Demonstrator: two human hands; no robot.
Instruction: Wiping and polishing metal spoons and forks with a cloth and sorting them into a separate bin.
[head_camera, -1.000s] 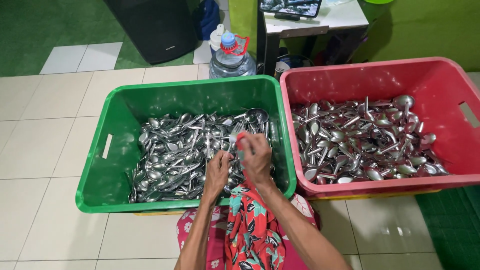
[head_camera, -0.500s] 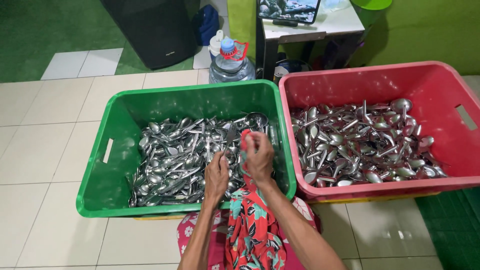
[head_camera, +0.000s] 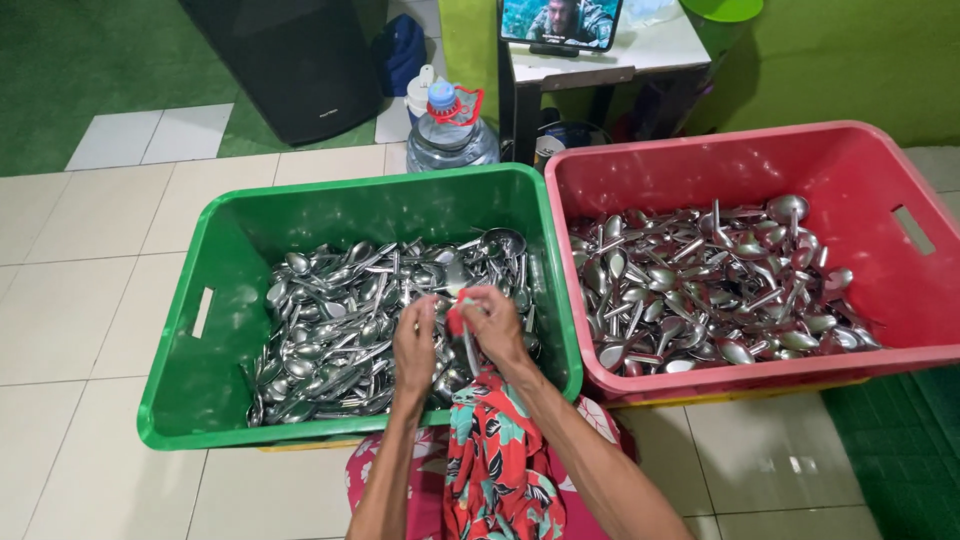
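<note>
Over green crate (head_camera: 230, 240), hands (head_camera: 455, 335) rubbing shiny spoon (head_camera: 468, 345)

Over a green plastic crate (head_camera: 200, 310) of metal spoons (head_camera: 330, 330), the left hand (head_camera: 414, 345) and right hand (head_camera: 497, 325) grip a spoon (head_camera: 468, 345) in red floral cloth (head_camera: 495, 450).

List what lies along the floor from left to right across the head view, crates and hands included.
Green crate of metal spoons → left hand → right hand gripping a red cloth → red crate of spoons.
</note>
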